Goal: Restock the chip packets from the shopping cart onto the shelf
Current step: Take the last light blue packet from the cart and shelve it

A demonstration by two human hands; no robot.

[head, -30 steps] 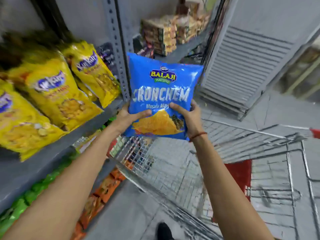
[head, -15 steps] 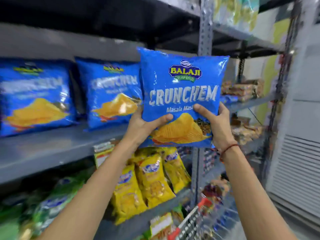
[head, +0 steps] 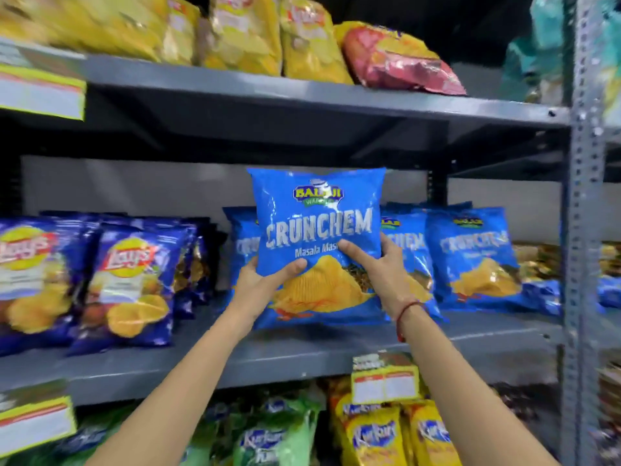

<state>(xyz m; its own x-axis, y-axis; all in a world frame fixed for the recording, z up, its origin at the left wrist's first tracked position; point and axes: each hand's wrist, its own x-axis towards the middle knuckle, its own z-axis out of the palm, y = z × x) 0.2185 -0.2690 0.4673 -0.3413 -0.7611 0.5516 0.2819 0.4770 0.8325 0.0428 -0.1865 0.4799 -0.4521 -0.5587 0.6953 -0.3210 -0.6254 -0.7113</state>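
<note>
I hold a blue Crunchem chip packet (head: 317,227) upright in both hands, in front of the middle grey shelf (head: 302,351). My left hand (head: 260,284) grips its lower left edge and my right hand (head: 379,267) grips its lower right side. The packet's bottom hangs just above the shelf board. Behind it and to its right stand more blue Crunchem packets (head: 470,260) in a row. The shopping cart is out of view.
Dark blue Lay's packets (head: 131,280) fill the shelf's left part. Yellow and red packets (head: 393,62) lie on the shelf above. Green and yellow Kurkure packets (head: 373,435) stand on the shelf below. A perforated grey upright (head: 583,230) bounds the bay on the right.
Both hands carried the packet up from over the cart to the middle shelf, in front of the matching blue packets. The view swung from the cart to face the shelf.
</note>
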